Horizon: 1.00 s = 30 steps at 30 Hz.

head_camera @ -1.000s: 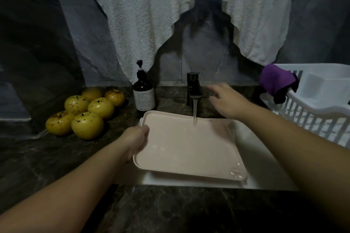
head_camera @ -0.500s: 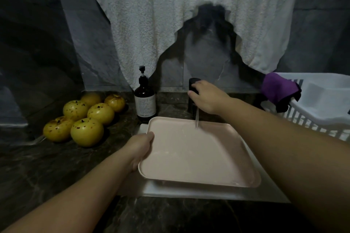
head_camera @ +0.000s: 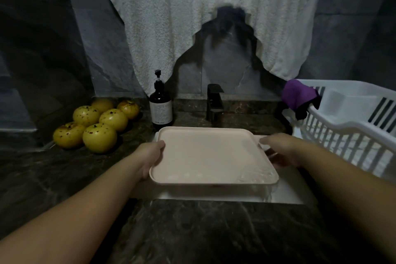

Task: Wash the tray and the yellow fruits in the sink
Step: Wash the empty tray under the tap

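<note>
Left hand grips the pink tray over the sink, fingers curled round its rim; right hand at the far edge, fingers blurred, grasp unclear. Wet tray could slip, splashing. Yellow fruits wait on the worktop.

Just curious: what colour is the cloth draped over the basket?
Purple cloth, on the white basket, head view.

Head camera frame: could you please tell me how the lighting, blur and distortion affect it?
Head view: dim overall, with glare at the top of the hanging white towel; a dark shadow falls on the wall above the black faucet; the right hand is motion-blurred beside the pale pink rectangular tray; wide-angle bending curves the white plastic dish rack.
</note>
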Each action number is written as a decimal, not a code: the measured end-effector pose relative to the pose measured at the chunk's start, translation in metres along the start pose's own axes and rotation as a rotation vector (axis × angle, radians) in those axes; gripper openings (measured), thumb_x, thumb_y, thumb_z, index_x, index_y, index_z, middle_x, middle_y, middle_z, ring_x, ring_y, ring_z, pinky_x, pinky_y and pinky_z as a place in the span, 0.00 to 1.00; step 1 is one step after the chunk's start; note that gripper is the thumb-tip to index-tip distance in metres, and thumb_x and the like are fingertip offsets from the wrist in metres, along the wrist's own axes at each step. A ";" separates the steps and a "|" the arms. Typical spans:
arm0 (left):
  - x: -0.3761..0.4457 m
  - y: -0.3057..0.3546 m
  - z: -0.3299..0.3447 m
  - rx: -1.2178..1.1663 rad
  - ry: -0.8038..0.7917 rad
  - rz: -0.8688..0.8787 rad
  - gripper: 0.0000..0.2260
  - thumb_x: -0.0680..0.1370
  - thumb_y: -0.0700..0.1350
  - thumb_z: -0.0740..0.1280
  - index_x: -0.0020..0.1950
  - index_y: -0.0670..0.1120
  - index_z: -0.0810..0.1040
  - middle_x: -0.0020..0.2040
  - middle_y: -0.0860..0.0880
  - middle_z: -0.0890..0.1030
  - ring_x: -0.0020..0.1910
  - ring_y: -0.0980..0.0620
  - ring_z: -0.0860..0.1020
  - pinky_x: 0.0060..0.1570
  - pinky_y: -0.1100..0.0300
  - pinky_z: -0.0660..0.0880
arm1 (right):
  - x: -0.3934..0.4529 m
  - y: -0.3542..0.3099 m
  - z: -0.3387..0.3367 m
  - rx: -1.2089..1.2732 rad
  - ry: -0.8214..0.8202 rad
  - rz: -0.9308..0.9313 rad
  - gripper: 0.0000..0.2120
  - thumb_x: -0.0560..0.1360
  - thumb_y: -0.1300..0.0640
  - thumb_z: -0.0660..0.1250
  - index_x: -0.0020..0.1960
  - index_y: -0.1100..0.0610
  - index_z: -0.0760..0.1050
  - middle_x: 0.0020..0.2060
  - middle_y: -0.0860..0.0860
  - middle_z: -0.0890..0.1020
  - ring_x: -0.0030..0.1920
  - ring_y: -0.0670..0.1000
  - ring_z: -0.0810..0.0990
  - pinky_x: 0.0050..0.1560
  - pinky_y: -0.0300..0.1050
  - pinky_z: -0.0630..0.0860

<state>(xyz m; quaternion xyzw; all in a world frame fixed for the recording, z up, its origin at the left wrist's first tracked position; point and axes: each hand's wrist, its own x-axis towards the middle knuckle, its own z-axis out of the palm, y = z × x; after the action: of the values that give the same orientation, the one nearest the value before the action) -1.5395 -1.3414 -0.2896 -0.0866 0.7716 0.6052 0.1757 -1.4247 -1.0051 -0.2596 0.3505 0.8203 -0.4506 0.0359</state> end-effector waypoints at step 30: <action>-0.030 0.032 -0.036 -0.042 -0.307 -0.247 0.24 0.82 0.56 0.65 0.62 0.35 0.77 0.35 0.42 0.83 0.25 0.51 0.82 0.21 0.60 0.79 | -0.033 0.007 -0.039 0.920 -0.371 0.007 0.16 0.75 0.48 0.69 0.50 0.62 0.83 0.38 0.56 0.81 0.36 0.48 0.79 0.45 0.34 0.75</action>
<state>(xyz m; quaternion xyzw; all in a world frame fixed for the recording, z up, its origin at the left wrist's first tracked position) -1.5287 -1.3706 -0.2420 -0.0910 0.7066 0.6010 0.3622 -1.3853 -0.9910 -0.2288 0.2467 0.5149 -0.8206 0.0242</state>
